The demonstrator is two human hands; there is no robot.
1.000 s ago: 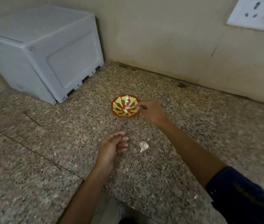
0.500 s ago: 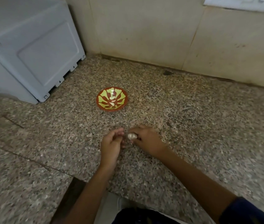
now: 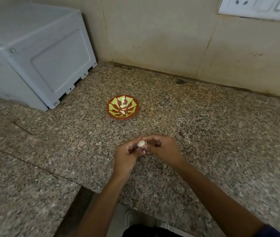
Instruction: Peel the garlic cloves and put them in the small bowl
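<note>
Pinched between the fingertips of the left hand (image 3: 126,155) and right hand (image 3: 163,149), low in the frame's centre, a garlic clove (image 3: 141,143) is gripped from both sides, probably for peeling. It looks pale and ridged. Peeled cloves (image 3: 123,109) are seen in the small bowl (image 3: 135,106) above.

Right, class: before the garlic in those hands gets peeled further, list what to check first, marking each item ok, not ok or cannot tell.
1. Garlic piece pinched between left hand and right hand: ok.
2. Skin fully off: cannot tell.
3. Small bowl upright on the granite counter: ok.
4. Bowl already holds peeled cloves, with room left: ok.
5. Path from hands to bowl unobstructed: ok.
</note>
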